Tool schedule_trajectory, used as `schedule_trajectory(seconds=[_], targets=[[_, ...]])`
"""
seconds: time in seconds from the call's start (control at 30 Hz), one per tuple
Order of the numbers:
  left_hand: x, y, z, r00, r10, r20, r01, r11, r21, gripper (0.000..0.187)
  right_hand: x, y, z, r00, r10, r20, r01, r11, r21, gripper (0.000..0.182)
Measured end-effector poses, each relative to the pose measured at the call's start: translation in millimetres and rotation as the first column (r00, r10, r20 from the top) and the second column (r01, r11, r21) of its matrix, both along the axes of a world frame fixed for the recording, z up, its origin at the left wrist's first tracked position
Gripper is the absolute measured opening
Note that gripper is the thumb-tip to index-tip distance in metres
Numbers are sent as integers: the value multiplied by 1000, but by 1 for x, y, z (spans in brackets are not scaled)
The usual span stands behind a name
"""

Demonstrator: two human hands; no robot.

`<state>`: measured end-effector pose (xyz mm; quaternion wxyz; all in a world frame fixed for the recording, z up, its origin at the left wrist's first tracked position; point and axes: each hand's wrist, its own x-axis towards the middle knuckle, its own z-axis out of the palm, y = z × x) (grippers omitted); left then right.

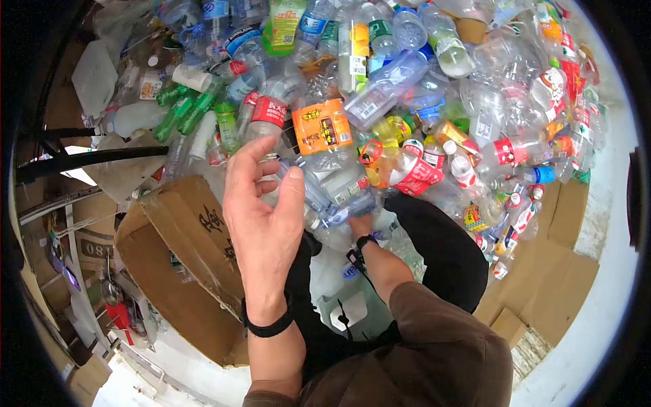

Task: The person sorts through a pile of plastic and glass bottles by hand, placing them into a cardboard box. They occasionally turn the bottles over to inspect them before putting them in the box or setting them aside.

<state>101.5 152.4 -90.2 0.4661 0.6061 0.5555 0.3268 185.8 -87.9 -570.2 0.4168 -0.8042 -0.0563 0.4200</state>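
Floor: bottle pile [407, 102], uncountable; one cardboard box [183, 264]; left hand [261, 217], right hand [361, 224] maybe gripping.

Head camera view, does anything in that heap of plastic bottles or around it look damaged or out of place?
The brown cardboard box beside the left hand lies tipped over, its flaps bent. Many clear plastic bottles in the heap look crushed.

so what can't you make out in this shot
- Right hand, head view: fingers buried in the bottles, so its grip is hidden.
- Left hand: seen from the back; its palm side is hidden.
- Box inside: turned away, its flap covers it.
- Bottle labels at the far rim: too small and warped.
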Motion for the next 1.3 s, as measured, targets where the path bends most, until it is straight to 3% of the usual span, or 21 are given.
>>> schedule_trajectory(seconds=[0.07,0.13,0.17,0.23,0.27,0.33,0.37,0.43,0.53,0.63,0.7,0.77,0.8,0.93,0.97,1.03,1.1,1.17,1.2,1.23,1.3], targets=[[3,1,1,999,28,26,-27,998,-49,41,-5,-2,25,1000,-13,-1,12,1000,-8,53],[9,1,2,999,17,50,-15,999,-44,41,-1,3,69,966,-161,-203,111,965,-237,47],[13,0,4,998,13,67,-11,999,-38,41,3,5,101,968,-170,-184,126,966,-228,47],[19,-2,9,998,-26,58,26,1000,-3,43,3,0,167,835,-234,-499,225,971,-79,44],[23,-4,11,998,-34,52,36,999,-29,43,4,-1,185,843,-239,-482,236,969,-67,44],[28,-6,-3,997,-56,50,54,998,41,44,3,-5,216,688,-184,-702,294,955,38,50],[27,-9,-7,996,-61,62,58,997,50,44,2,-5,238,696,-182,-695,299,953,49,50],[25,-12,-10,979,-198,-50,199,980,15,47,7,1,287,678,88,-730,262,899,351,55],[18,-18,-22,952,-284,-113,285,958,-5,51,14,0,341,732,250,-634,228,787,573,61],[19,-32,-20,871,-462,-169,450,887,-107,59,28,-1,370,686,343,-642,265,704,659,65],[21,-41,-14,787,-583,-201,552,811,-193,66,27,6,379,716,321,-620,279,682,676,65],[22,-48,-11,620,-776,-119,703,616,-355,84,24,20,399,912,207,-353,84,750,656,66],[20,-53,-19,641,-748,-171,723,664,-193,91,19,28,402,948,179,-261,41,747,663,71],[18,-43,-25,738,-670,76,654,683,-324,82,10,50,410,979,202,-15,-129,678,724,84],[18,-41,-23,744,-665,72,647,688,-330,82,11,52,408,978,209,-22,-129,678,723,84],[16,-39,-20,769,-478,423,615,732,-291,74,14,53,405,945,273,-178,-34,625,779,87],[13,-30,-8,778,-451,439,594,756,-276,66,22,46,385,909,295,-295,35,650,759,75],[8,-17,6,870,-309,384,458,794,-399,57,28,38,338,684,322,-655,302,693,655,62],[6,-13,-3,854,-159,496,379,842,-384,56,22,36,324,694,144,-705,374,766,524,50],[1,-9,-16,804,-6,594,289,877,-383,55,18,29,304,686,139,-715,372,776,509,50],[-5,4,-24,594,183,783,257,879,-400,48,7,17,257,779,-198,-595,338,932,133,45]])
